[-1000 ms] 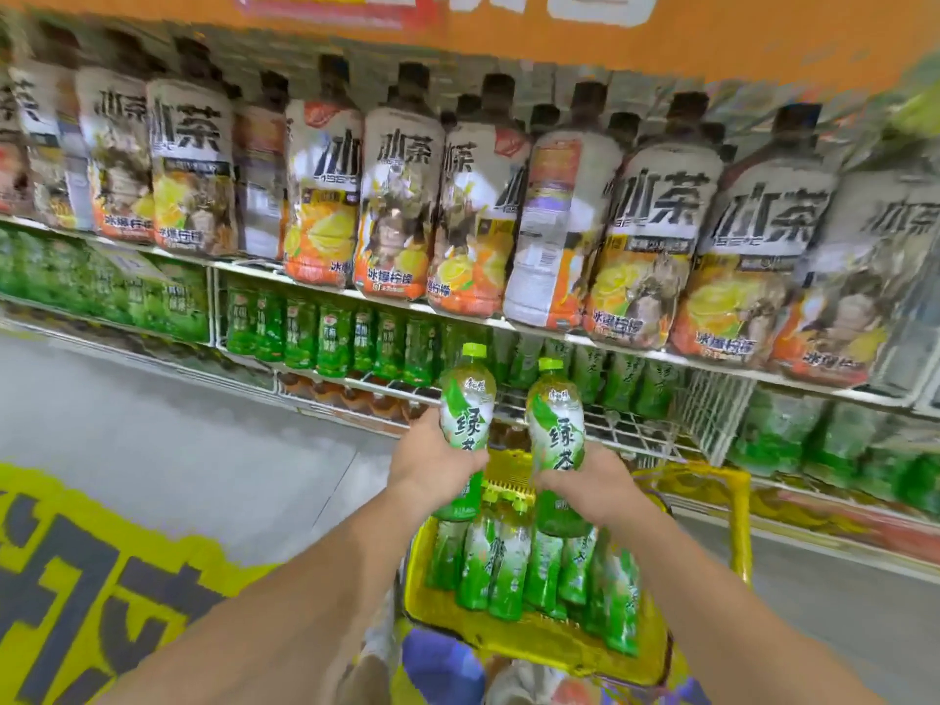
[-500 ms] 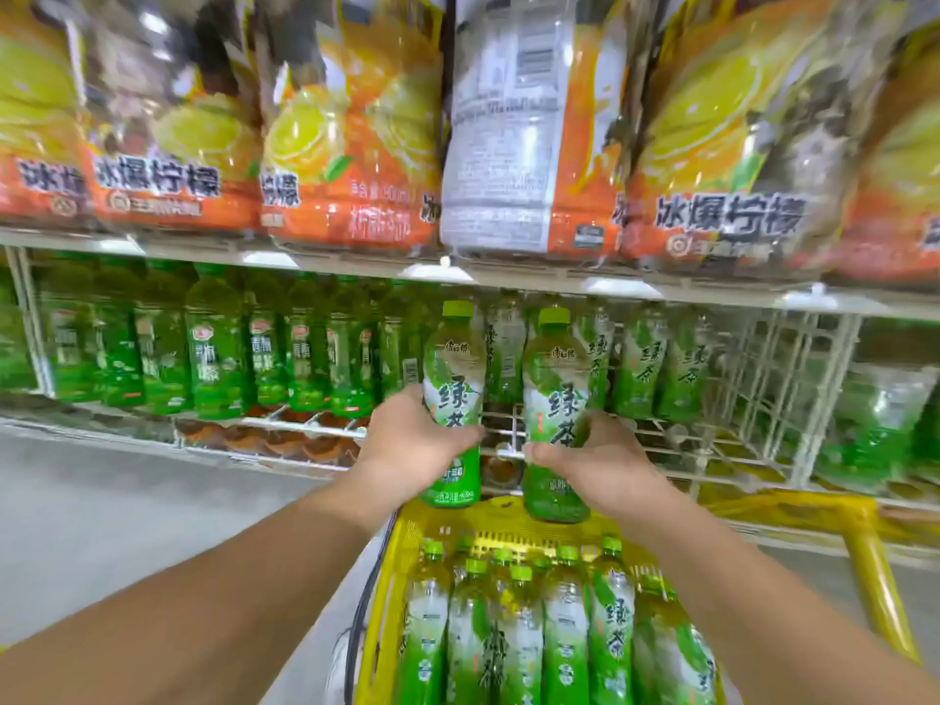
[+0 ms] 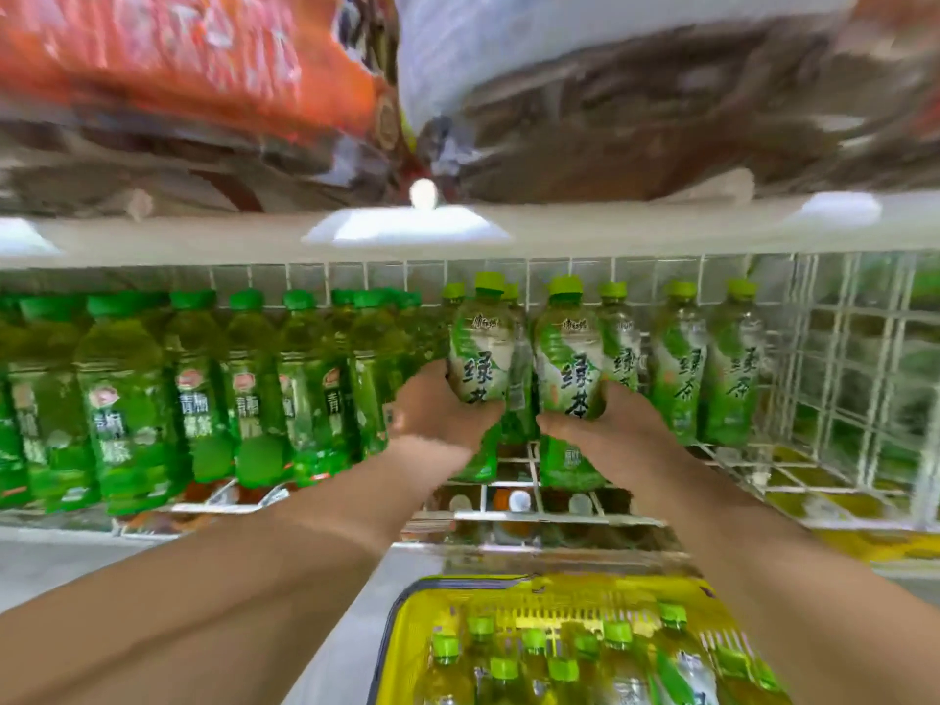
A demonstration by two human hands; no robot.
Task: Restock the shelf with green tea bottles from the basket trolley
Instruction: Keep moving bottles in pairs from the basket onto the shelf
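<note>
My left hand (image 3: 441,413) grips one green tea bottle (image 3: 481,348), upright, with a light green cap. My right hand (image 3: 605,427) grips a second green tea bottle (image 3: 568,358) right beside it. Both bottles are held over the white wire shelf (image 3: 575,506), in front of a row of matching green tea bottles (image 3: 704,368). The yellow basket trolley (image 3: 402,633) sits below at the bottom of the view, with several more green tea bottles (image 3: 562,669) standing in it.
A different kind of green drink bottle (image 3: 127,399) fills the shelf to the left. The white wire side panel (image 3: 859,374) closes the shelf on the right. A shelf board (image 3: 407,231) with large orange-labelled bottles (image 3: 178,68) hangs close overhead.
Both hands have carried their bottles up and forward from above the basket to the wire shelf. My view has moved in close under the upper shelf.
</note>
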